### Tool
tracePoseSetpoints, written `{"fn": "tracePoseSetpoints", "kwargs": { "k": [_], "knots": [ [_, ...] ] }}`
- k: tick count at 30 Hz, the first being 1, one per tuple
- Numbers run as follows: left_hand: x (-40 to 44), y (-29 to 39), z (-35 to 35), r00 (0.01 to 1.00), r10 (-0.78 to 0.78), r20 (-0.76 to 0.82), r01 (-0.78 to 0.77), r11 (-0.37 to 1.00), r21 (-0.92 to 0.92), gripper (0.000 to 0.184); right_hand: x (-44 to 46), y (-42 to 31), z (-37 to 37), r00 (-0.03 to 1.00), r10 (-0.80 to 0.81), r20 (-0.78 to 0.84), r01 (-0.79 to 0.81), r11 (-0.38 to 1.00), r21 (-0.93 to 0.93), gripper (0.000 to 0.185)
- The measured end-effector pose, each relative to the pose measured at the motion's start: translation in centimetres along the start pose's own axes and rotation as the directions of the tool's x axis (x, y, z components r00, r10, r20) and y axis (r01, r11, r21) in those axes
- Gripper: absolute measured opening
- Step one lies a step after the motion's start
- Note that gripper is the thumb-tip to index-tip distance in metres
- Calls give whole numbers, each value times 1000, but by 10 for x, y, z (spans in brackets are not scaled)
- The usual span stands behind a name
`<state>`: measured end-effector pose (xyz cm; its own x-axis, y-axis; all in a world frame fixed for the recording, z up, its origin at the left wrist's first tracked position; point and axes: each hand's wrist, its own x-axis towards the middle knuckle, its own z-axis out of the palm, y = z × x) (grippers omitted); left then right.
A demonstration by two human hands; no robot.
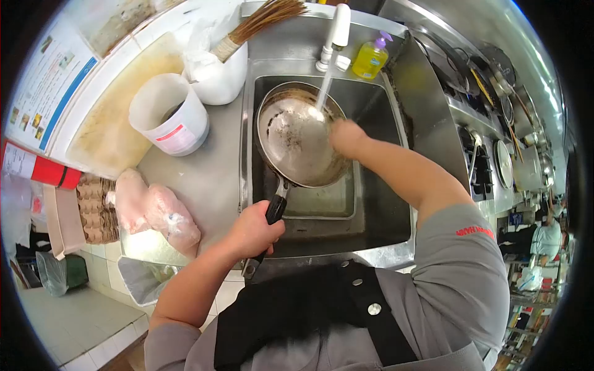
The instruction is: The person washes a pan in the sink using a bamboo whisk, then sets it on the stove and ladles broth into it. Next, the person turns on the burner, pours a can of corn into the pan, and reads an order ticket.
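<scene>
A frying pan (297, 133) with dark, stained patches inside is held over the sink basin (377, 229). My left hand (257, 229) is wrapped around its black handle (276, 209). Water runs from the white faucet (340, 28) into the upper part of the pan. At the pan's right side is my right hand (348, 137), slightly blurred and closed like a fist. Whatever it grips is hidden from view.
A yellow soap bottle (371, 57) stands right of the faucet. Left of the sink are a white bucket (170, 117), a twig brush (257, 28) in a white container, and raw poultry (154, 210). Egg trays (97, 209) lie farther left; a stove (482, 164) stands right.
</scene>
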<state>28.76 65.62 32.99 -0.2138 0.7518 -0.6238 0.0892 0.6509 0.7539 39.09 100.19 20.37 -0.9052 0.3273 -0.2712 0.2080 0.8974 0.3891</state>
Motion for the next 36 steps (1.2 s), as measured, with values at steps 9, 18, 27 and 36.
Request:
{"fn": "tracePoseSetpoints", "kwargs": {
  "k": [9,18,27,36],
  "knots": [
    [2,5,7,999,-14,46,12,1000,24,19,-16,6,-43,944,-19,329,-64,969,240,23],
    [25,-3,20,975,81,207,-60,993,-105,17,90,-92,-53,634,761,134,-129,-66,989,39],
    [12,-18,10,987,58,153,-44,995,-90,17,-24,-22,-9,969,248,-8,-228,902,366,38],
    [17,-15,15,982,103,157,-72,978,-194,13,-10,-79,-40,972,59,-229,142,626,767,32]
  ]
}}
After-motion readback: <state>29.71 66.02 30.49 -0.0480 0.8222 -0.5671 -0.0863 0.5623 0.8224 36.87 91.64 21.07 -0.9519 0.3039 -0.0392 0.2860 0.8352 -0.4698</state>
